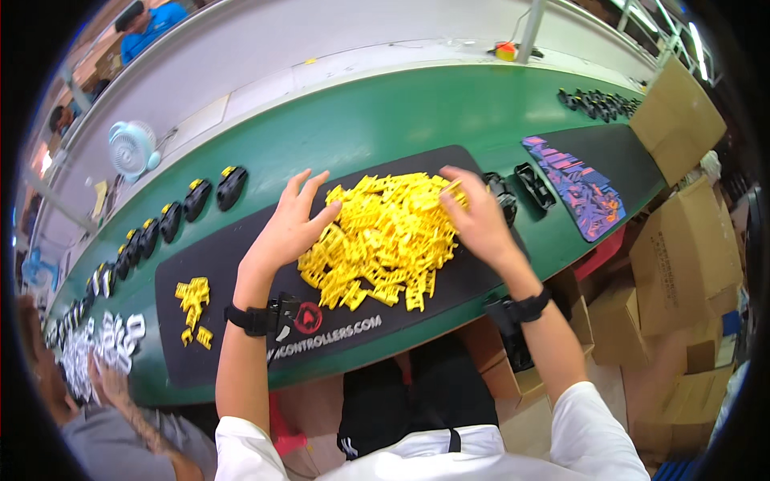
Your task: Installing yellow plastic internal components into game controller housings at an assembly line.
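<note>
The yellow plastic pieces (385,240) lie in a loose heap on the black mat (220,274), most seemingly left to handle — only a small cluster (192,301) sits apart, while black shells (231,192) on the tabletop (361,112) already show yellow bits. At its edges, the left hand's (290,228) fingers spread wide; whether the right hand's (484,224) pinch a piece I can't tell — and the heap hides its lower layers.

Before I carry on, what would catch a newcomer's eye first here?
The big heap of yellow pieces on the black mat, between the left hand and the right hand, stands out first. Next come the purple and orange pieces on the right and the row of black parts on the left of the green table.
</note>
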{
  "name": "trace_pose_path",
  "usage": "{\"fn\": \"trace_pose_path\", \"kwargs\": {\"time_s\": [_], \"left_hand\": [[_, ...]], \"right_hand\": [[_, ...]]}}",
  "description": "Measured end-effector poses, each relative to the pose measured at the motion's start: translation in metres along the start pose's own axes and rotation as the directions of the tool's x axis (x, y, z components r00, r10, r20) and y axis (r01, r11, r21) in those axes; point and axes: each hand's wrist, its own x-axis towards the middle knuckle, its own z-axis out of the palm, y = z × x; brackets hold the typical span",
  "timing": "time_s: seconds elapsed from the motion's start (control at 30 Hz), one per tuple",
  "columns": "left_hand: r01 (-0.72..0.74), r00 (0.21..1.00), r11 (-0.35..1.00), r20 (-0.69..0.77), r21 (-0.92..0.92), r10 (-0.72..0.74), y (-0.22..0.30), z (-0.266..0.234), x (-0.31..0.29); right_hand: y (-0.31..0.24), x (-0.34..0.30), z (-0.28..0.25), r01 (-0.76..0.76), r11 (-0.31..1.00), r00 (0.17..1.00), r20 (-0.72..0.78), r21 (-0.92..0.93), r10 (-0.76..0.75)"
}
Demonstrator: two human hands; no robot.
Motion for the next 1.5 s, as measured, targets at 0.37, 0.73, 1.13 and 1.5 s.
{"fn": "trace_pose_path", "kwargs": {"time_s": [0.37, 0.73, 1.13, 1.5], "left_hand": [[-0.125, 0.966, 0.965, 0.192, -0.231, 0.172, 0.008, 0.000, 0.013], [-0.013, 0.993, 0.558, 0.054, -0.830, 0.103, 0.097, -0.003, -0.125], [0.262, 0.962, 0.534, 0.259, -0.804, -0.082, 0.156, 0.059, -0.124], [0.278, 0.959, 0.633, 0.252, -0.723, -0.132, 0.161, 0.078, -0.095]], "right_hand": [[-0.027, -0.035, -0.040, -0.281, 0.882, 0.944, -0.056, 0.378, 0.325], [0.105, -0.283, -0.177, -0.402, -0.143, 0.155, 0.221, 0.904, 0.963], [0.299, -0.474, -0.141, -0.940, -0.284, -0.169, -0.464, -0.191, 0.870], [0.275, -0.481, -0.145, -0.975, -0.025, 0.092, -0.501, -0.221, 0.861]]}}
